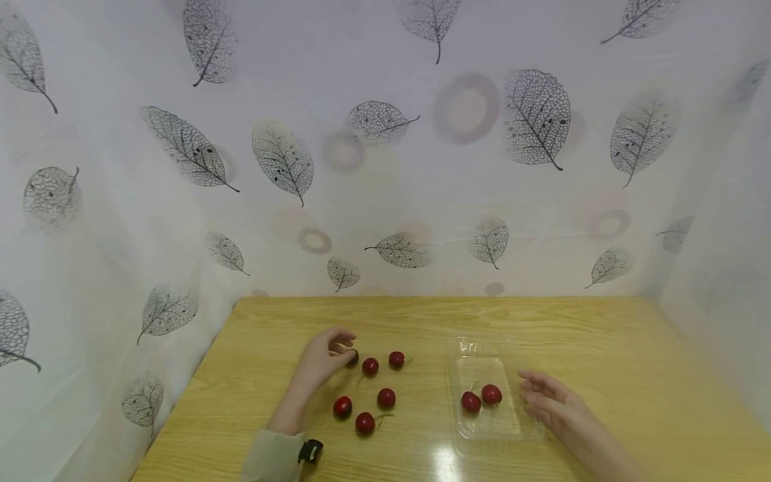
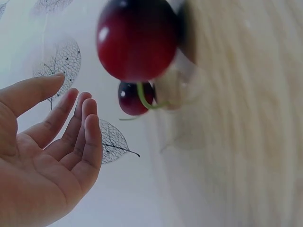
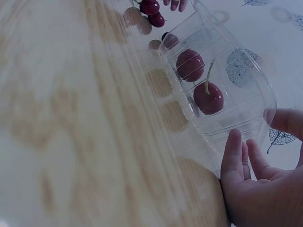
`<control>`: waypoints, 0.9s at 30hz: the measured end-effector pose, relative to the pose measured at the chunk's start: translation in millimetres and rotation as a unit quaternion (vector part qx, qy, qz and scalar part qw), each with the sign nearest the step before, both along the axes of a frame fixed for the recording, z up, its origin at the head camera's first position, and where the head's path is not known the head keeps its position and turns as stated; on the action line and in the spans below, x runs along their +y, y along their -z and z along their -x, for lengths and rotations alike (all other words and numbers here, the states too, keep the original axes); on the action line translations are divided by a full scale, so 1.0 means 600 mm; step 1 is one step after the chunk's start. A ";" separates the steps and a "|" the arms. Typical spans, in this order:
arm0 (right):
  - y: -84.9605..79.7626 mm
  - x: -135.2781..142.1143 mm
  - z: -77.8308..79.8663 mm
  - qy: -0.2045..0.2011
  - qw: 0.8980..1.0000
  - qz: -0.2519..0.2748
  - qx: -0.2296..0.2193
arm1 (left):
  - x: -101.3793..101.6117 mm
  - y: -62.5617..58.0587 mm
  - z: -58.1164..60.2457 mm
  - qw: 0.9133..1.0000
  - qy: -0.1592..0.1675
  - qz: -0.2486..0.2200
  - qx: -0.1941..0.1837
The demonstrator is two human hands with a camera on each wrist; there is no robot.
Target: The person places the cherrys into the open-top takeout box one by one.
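1. Eight cherries [image 1: 386, 398] — six on the table [image 1: 289, 314] left of the clear tray [image 1: 482, 368], two inside it.
2. One tray, its two cherries side by side in the near half.
3. Left hand [image 1: 322, 358], left of the tray: thumb and fingers spread, just beside a dark cherry [image 1: 353, 362] — contact unclear.
4. Right hand [image 1: 557, 405]: fingers loosely spread at the tray's right wall.

A pale backdrop [image 1: 385, 184] — printed with dark veined leaves [image 1: 538, 117] and blurred rings [image 1: 438, 110] — rises behind and beside a yellowish wooden table [image 1: 421, 378], whose grained top shows bright glare [image 1: 446, 463] on the near side.
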State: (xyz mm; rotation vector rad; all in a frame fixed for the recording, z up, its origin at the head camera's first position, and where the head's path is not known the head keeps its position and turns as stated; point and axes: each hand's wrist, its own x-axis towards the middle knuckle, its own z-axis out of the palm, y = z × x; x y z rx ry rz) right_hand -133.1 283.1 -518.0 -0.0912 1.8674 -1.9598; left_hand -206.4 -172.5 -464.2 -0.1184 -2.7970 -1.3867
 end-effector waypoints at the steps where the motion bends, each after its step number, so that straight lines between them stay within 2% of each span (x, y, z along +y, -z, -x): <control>1: 0.000 0.000 0.000 -0.001 1.000 -0.001 -0.001 | -0.003 0.002 0.000 1.000 0.001 0.003 0.001; 7: 0.001 0.001 0.000 -0.003 1.000 0.002 0.003 | -0.015 0.012 0.000 1.000 -0.007 0.011 -0.007; 15: 0.009 0.003 0.001 -0.008 0.999 0.040 0.029 | -0.029 0.014 0.006 1.000 -0.018 0.016 -0.015; 23: 0.007 0.004 0.002 -0.010 0.999 0.020 0.023 | -0.045 0.023 0.015 0.998 -0.012 -0.009 -0.061; 27: 0.008 0.004 0.002 -0.012 0.999 0.032 0.023 | -0.050 0.028 0.019 0.996 -0.003 -0.013 -0.090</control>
